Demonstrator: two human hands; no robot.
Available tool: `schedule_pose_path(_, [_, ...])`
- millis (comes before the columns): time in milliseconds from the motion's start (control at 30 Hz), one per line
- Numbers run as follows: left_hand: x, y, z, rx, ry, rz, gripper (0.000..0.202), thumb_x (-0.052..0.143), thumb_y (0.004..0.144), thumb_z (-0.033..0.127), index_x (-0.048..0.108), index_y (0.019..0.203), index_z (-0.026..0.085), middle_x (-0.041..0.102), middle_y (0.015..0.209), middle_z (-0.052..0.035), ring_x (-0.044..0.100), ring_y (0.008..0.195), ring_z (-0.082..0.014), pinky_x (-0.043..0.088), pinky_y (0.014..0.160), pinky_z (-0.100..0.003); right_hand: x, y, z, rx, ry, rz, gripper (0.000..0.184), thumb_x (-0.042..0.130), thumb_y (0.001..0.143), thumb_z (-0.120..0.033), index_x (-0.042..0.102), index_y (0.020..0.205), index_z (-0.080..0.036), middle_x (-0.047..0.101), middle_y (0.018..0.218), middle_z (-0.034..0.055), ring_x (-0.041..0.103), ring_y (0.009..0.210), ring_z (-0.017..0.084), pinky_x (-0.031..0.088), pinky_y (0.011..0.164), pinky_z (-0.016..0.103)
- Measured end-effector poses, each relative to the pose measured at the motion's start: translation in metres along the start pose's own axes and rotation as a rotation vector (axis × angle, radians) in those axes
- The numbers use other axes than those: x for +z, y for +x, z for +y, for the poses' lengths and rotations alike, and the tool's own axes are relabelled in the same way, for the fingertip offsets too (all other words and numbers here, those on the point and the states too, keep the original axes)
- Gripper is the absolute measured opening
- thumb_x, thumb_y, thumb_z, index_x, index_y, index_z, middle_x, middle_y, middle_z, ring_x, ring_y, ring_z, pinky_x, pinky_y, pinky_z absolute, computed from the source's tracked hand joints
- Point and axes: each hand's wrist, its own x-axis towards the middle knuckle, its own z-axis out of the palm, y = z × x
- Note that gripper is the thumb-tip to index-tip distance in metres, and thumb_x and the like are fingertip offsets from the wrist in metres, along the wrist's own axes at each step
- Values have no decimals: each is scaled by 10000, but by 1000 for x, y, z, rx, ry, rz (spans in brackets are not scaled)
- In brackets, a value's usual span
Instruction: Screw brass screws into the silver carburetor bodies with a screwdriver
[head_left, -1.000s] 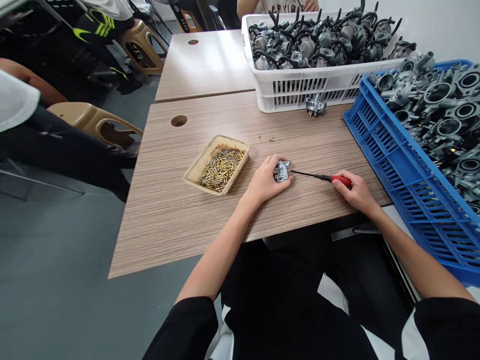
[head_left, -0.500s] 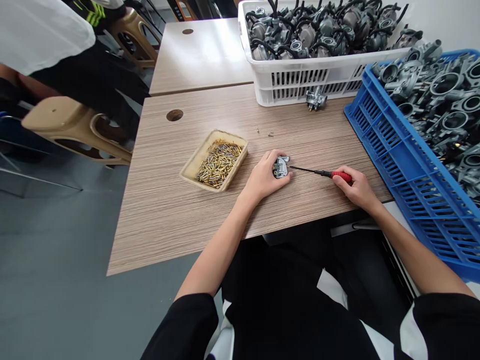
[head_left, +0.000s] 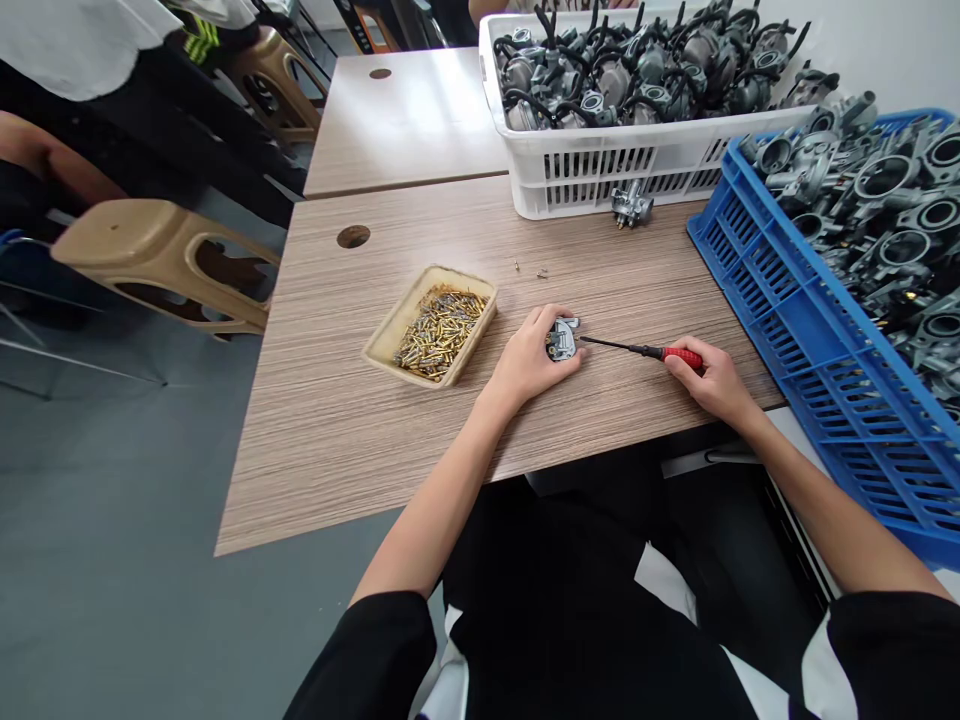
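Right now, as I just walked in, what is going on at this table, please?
A seated person's left hand pins a small silver metal carburetor part on a wood-grain table, while the right hand grips a red-handled screwdriver with its thin black shaft pointing at that part. Beside them sit a shallow beige tray of small brass pieces, a white plastic basket of carburetors, and a blue plastic crate of silver carburetor bodies.

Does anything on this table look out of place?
A little: one carburetor sits alone on the table just outside the white crate holding the others, and two small loose parts lie apart from the brass-filled tray.
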Motion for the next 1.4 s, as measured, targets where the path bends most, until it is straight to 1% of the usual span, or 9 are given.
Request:
schedule_pose_path(367, [0,0,0,16,6,2,435,724,883,364,580,1278,256,677,1311,-61,649,1254,-278,532,1115,-425,-1,0,-1,5,-6,-5,382,636,988,-597,686,890,-232,635,754,20,553,683,209,446,686,347])
schedule_pose_path(1000, [-1,0,2,-18,2,-14,448,726,878,374,583,1290,271,678,1326,-60,652,1266,-284,542,1108,-436,-1,0,-2,8,-17,2,442,624,983,-663,687,889,-236,660,761,25,577,689,217,474,693,357])
schedule_pose_path(1400, [-2,0,3,-4,4,-12,436,717,880,361,574,1279,262,677,1325,-66,646,1270,-279,538,1110,-428,-1,0,-2,9,-16,1,385,635,988,-601,684,886,-233,634,739,13,555,670,205,457,680,347])
